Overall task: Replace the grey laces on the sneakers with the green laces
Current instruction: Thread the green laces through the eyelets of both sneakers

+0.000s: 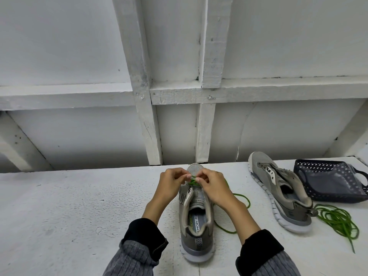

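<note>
I'm seeing the near sneaker (pixel 196 220) standing heel-first at six o'clock on the worktop (pixel 69 206); left hand (pixel 171 185) and right hand (pixel 214 188) fingers are pinching the green lace (pixel 193 181) at the toe eyelets. Lacing is just starting; next I'm judging a crossing upward.

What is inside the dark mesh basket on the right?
The dark mesh basket lies tipped on the white surface. Only grey, pale-dotted patches show through its mesh. I cannot tell whether they are contents, or whether the removed grey laces are in there.
</note>
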{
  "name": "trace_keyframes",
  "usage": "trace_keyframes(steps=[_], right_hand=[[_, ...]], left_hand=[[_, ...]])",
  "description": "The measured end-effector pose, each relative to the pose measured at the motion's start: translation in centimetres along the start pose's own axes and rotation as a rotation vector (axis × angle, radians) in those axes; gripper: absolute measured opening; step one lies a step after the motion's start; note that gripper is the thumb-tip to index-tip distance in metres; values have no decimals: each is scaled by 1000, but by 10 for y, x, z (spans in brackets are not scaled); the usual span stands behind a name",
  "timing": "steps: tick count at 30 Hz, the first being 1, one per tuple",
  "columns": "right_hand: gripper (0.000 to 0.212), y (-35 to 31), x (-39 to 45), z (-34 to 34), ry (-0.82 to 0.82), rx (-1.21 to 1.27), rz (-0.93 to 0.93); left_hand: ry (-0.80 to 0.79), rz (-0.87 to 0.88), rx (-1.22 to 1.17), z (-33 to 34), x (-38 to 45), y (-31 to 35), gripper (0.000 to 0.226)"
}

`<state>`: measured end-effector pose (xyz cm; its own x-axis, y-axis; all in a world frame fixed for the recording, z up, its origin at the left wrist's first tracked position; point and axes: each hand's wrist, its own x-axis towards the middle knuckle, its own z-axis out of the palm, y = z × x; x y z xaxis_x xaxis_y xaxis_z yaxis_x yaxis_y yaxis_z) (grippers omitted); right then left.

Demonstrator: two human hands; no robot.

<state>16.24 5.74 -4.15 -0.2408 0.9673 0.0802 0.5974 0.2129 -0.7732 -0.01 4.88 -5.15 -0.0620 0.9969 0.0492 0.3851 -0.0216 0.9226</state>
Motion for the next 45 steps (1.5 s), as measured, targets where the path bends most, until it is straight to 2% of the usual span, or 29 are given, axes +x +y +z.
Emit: trace_keyframes(steps=[2, 4, 8, 11, 15, 19, 27, 35, 41, 45], right_hand=[[9, 4, -1, 2, 70, -52, 0], [9, 9, -1, 3, 117, -89, 34], [11, 10, -1, 4, 122, -128, 89], [11, 5, 1, 2, 130, -120, 108], [10, -6, 9, 4, 114, -145, 146], [10, -8, 10, 15, 6, -158, 189], [17, -7, 6, 27, 10, -178, 235], [13, -1, 6, 37, 27, -126, 239], [12, 1, 4, 46, 78, -115, 245], [12, 1, 1, 48, 96, -93, 222]], left_hand=[[7, -52, 23, 1, -1, -5, 13], [-57, -146, 94, 2, -3, -10, 20], [-155, -304, 118, 5, -6, -11, 38], [-235, -367, 108, 2, -5, -4, 37], [-248, -365, 100, -3, -6, -3, 15], [-236, -331, 59, -7, -9, -9, 19], [-285, -375, -229, -14, -18, -24, 28], [-275, -389, -223, -13, -16, -26, 28], [-213, -434, -275, -8, -15, -21, 26], [-97, -367, -276, 0, -15, -26, 14]])
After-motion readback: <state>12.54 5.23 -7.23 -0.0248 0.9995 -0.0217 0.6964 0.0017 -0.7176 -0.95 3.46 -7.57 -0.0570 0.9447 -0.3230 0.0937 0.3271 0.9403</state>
